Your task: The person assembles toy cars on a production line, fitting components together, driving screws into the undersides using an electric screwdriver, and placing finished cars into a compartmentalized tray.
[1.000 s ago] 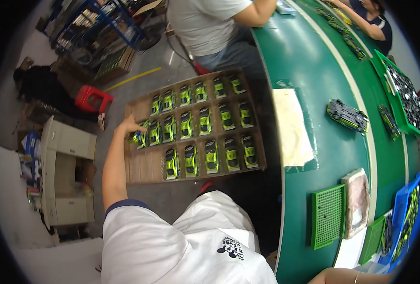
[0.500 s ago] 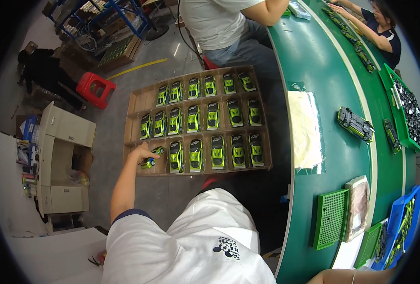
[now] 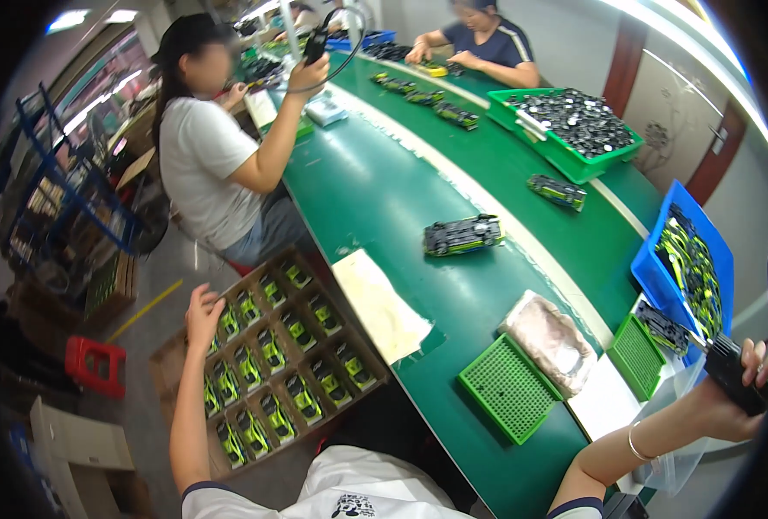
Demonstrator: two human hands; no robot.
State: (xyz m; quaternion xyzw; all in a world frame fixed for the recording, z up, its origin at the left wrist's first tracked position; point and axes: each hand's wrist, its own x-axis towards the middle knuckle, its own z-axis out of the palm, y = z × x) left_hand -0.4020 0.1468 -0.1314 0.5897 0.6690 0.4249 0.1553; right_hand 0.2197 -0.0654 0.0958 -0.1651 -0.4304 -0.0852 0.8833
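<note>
My right forearm slants up from the lower right; right hand wrapped round a black cylindrical screwdriver-like tool, tip toward a black toy-car chassis. Cannot tell whether they touch. My left arm reaches forward, elbow nearly straight; left hand above the left side of a brown partitioned cardboard box, fingers loosely parted, nothing visible in them. Lime-green and black toy cars in its compartments. Farther off, green worktop, one upturned toy car.
</note>
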